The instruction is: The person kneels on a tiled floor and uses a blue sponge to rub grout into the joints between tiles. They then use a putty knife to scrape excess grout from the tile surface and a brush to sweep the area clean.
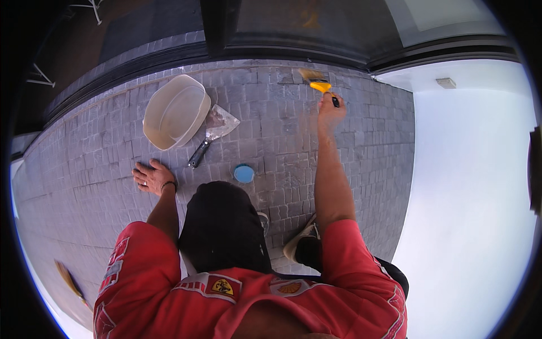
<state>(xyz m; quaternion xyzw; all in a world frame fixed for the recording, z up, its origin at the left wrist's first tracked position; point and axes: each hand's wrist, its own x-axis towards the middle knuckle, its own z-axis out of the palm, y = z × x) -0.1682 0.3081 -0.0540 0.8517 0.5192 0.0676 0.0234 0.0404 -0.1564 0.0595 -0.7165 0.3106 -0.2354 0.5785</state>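
In my right hand [331, 111], fingers wrapped round its handle, is a wide paintbrush [319, 85] with a yellow and black grip. Its pale bristles are blurred and lie at the stone-block floor [271, 107] near the dark door frame. My left hand [152, 177] rests flat on the floor with its fingers spread, a band at the wrist. Ahead of it stands a whitish rounded tub [179, 110]. Beside the tub lies a broad scraper [221, 123] with a stained blade and black handle. A light blue round lid or disc [244, 173] sits between my arms.
A dark framed glass door [305, 34] closes off the far side. The white wall [463, 198] rises on the right, with a small pale fitting [445, 83] on it. At the lower left lies a brush or broom with straw bristles [69, 278]. My knee and shoes are close below.
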